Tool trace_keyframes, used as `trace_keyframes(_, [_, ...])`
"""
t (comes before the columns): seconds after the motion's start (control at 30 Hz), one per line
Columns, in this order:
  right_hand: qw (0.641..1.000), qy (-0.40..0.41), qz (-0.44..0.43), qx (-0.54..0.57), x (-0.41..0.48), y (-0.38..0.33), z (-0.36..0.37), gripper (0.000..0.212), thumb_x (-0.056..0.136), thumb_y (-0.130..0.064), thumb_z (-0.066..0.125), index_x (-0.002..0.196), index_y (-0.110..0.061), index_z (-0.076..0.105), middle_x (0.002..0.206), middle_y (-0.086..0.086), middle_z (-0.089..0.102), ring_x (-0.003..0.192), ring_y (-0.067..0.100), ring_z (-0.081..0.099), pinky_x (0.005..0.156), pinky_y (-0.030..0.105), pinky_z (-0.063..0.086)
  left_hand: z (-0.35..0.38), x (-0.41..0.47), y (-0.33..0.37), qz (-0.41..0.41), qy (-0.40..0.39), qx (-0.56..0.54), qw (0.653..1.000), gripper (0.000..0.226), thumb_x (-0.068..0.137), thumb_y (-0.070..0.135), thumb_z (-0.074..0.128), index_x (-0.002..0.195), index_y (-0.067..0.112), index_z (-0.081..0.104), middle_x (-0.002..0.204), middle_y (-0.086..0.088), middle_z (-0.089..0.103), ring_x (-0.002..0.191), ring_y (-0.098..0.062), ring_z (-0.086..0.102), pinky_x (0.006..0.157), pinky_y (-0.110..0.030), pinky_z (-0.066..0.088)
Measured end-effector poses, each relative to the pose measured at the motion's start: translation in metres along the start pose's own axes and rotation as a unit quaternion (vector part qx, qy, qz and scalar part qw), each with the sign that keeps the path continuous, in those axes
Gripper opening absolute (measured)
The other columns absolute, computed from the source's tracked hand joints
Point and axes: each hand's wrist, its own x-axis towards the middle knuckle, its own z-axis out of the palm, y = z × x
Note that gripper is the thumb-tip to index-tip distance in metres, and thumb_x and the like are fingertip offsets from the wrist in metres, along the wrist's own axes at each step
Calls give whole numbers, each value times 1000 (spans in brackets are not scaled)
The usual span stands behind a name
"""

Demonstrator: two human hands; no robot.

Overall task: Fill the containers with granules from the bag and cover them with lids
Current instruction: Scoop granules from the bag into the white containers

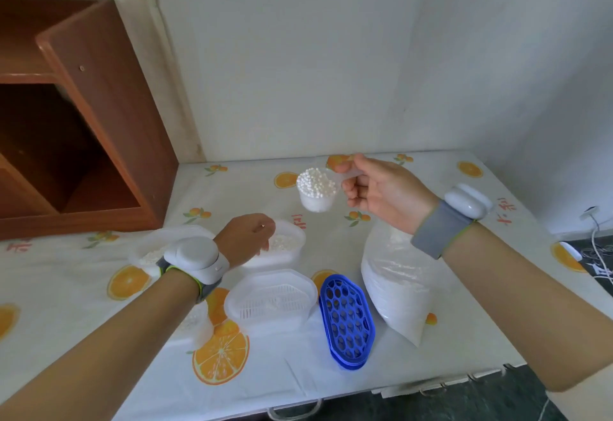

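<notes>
My right hand (381,195) pinches the handle of a clear scoop (316,190) heaped with white granules, held in the air above the table's far middle. Below and to the left, my left hand (247,238) curls over the left rim of a white container (288,248) that holds some granules. A second white container (147,253) with granules sits further left, partly behind my left wrist. A container with a white slotted insert (270,301) stands in front. The clear bag of granules (398,284) lies at the right, under my right forearm. A stack of blue honeycomb lids (346,319) lies beside the bag.
Another white container (194,326) shows partly under my left forearm. A brown wooden cabinet (83,115) stands at the left against the wall. The orange-print tablecloth (83,304) covers the table, whose front edge is close. Cables (597,254) lie off the right edge.
</notes>
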Motion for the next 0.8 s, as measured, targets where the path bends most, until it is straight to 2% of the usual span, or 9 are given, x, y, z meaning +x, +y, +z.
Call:
trace_keyframes(0.1, [999,-29,17,-1,6,18,18,36,99,-24,32,79,-12,60,56,1,51,54,11,44,50,16,44,-2,-8,-25,-28,-1,37,999,25,97,20,35,102,10,58,83,-4,59,68,-15,50,64,-16,38])
trace_keyframes(0.17, [998,-56,33,-6,9,36,27,36,99,-24,32,81,-12,61,54,-2,54,52,9,47,51,16,45,-2,-14,-37,-54,-6,61,997,24,97,21,35,105,13,56,88,-5,58,78,-19,52,65,-19,39])
trace_keyframes(0.3, [994,-83,68,-38,10,75,38,35,99,-22,32,84,-11,61,64,4,53,56,11,48,52,15,45,3,-26,-55,-93,-31,102,990,34,98,24,36,125,10,49,115,-12,60,103,-27,58,86,-30,45])
trace_keyframes(0.43, [981,-90,105,-133,13,112,48,35,99,-23,33,85,-12,63,67,4,55,57,10,48,52,14,45,9,-34,-66,-109,-53,127,984,37,98,26,36,130,12,46,120,-11,60,109,-26,57,95,-32,45])
trace_keyframes(0.6, [948,-108,93,-286,14,138,55,35,99,-21,34,103,-3,64,68,-1,57,61,8,51,56,11,44,14,-38,-69,-103,-76,158,979,34,97,27,38,127,16,49,116,-7,63,109,-25,57,94,-31,45])
trace_keyframes(0.67, [929,-130,71,-340,12,140,60,32,98,-18,35,106,-5,63,71,-2,58,64,7,52,60,11,44,16,-38,-71,-97,-78,172,977,33,96,27,39,125,16,51,116,-6,63,108,-25,58,93,-32,46])
trace_keyframes(0.8, [858,-195,-1,-475,8,139,65,30,97,-16,38,116,-9,60,97,10,64,91,20,61,75,15,38,18,-38,-72,-82,-76,202,973,31,96,25,40,122,15,54,117,-8,64,107,-27,58,93,-35,47])
